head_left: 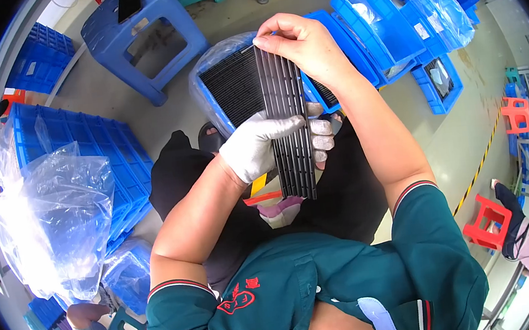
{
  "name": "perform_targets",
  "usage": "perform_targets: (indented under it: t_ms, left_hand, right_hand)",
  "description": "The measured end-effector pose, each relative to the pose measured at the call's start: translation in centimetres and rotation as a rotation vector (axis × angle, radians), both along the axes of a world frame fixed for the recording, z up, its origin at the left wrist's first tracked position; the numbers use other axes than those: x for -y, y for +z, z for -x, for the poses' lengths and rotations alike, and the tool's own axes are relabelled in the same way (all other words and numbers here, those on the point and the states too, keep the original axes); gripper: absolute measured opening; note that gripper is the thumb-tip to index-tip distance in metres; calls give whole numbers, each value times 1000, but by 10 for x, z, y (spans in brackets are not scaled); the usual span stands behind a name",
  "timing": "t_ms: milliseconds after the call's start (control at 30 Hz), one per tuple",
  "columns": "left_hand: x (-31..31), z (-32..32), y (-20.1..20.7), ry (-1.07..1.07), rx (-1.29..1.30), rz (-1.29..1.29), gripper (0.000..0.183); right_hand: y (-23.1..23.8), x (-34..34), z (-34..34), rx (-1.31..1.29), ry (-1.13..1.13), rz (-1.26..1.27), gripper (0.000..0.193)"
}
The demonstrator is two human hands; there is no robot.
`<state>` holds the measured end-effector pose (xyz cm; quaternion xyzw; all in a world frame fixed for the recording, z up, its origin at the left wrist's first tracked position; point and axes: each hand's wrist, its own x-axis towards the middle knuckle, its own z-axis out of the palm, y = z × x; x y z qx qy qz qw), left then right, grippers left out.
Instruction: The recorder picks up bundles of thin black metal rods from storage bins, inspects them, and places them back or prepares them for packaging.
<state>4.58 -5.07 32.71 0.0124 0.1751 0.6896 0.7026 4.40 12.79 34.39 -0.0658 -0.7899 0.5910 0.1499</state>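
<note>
My left hand, in a white glove, is closed round a bundle of long thin black strips, with the thumb across their front and the fingers behind. The strips stand side by side, upright in the view, above my lap. At their top end, my bare right hand pinches the upper edge between thumb and bent fingers. Just behind the bundle stands a blue crate lined with clear plastic, packed with rows of similar black strips. The lower part of my left fingers shows past the bundle's right side.
A blue stool with a dark phone on it stands at the far left. Stacked blue crates and clear plastic bags rise at my left. More blue bins fill the far right. Other people sit at the lower left and right.
</note>
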Motion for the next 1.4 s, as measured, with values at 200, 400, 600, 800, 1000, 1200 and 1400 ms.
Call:
perform_targets:
  t_ms: [200, 400, 600, 800, 1000, 1200, 1400]
  left_hand:
    - [1, 0, -1, 14, 8, 18, 41]
    - [1, 2, -5, -11, -30, -30, 51]
    - [1, 2, -10, -1, -25, -20, 48]
    - [0, 4, -12, 58, -43, 31, 46]
    - [-1, 10, -11, 141, -115, 76, 42]
    - [-2, 16, -8, 224, -66, 90, 36]
    - [2, 30, -9, 428, -73, 74, 33]
  right_hand:
    - [-1, 4, 1, 7, -37, -40, 16]
    - [1, 5, 2, -28, -32, -9, 18]
    - [3, 8, 2, 24, -37, -99, 14]
    - [1, -2, 3, -69, -120, 55, 18]
    - [8, -6, -2, 97, -147, 264, 22]
    - [10, -7, -5, 7, -204, 274, 19]
    - [19, 10, -20, 82, -53, 68, 9]
